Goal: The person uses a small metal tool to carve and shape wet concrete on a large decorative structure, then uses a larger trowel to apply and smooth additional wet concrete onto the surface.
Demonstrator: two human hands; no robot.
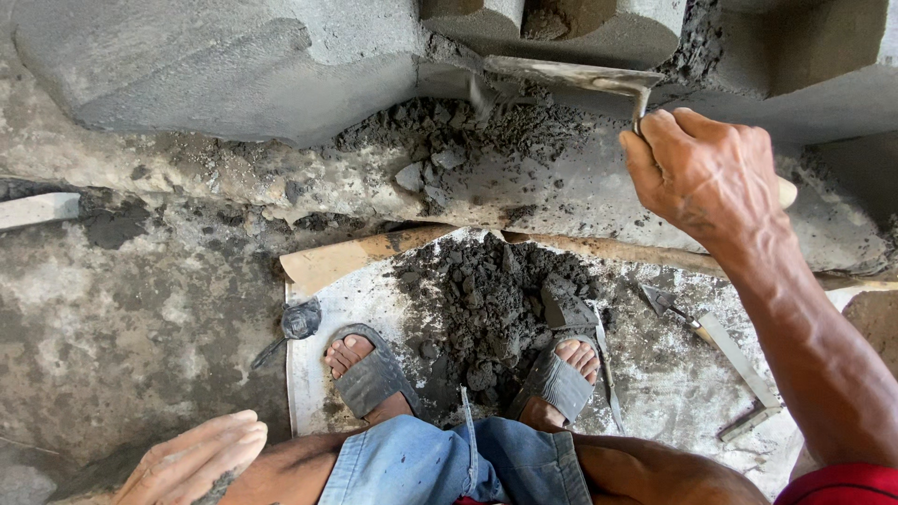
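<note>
- Gripping the trowel [571, 75] by its handle, my right hand [703, 178] is closed tight; the blade reaches out past my knuckles, lying under a grey block [599, 33].
- Loose mortar [486, 299] is piled below that hand, between my sandals [374, 374].
- My left hand [196, 460] rests open on my knee, holding nothing.

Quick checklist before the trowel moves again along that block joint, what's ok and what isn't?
1. Right hand grips the trowel: ok.
2. Blade at the joint under the concrete block: ok.
3. Mortar pile on the board between the feet: ok.
4. Left hand free, holding nothing: ok.
5. Second trowel lying by the right foot: not ok, underfoot hazard.
6. Mortar wetness: cannot tell.
</note>
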